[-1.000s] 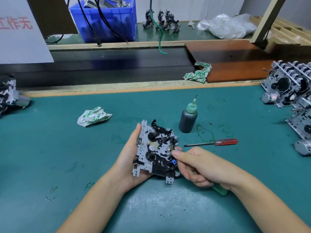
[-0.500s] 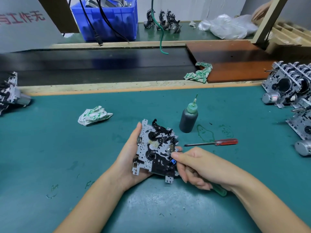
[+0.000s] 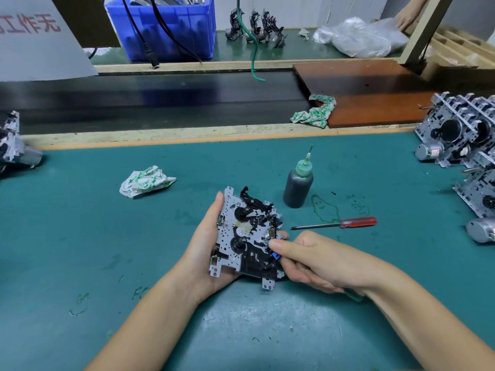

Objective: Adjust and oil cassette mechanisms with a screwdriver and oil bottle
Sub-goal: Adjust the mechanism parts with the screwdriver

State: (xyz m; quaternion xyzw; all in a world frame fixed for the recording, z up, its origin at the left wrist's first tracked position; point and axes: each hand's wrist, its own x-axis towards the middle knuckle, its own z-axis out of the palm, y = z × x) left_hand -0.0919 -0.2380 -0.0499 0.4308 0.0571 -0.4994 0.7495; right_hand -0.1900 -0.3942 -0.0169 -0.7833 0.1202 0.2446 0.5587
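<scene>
In the head view, the left hand (image 3: 206,250) cradles a cassette mechanism (image 3: 247,234) just above the green worktop (image 3: 80,236), fingers curled round its left edge. The right hand (image 3: 318,261) curls round a green-handled tool (image 3: 353,295), thumb pressing the mechanism's right side. The oil bottle (image 3: 297,187) stands just beyond, the red screwdriver (image 3: 334,224) lying beside it. The mechanism looks light and stiff, with delicate levers; its plate edges seem the safest hold.

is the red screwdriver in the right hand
No, the red-handled screwdriver lies on the green mat, apart from the right hand.
</scene>
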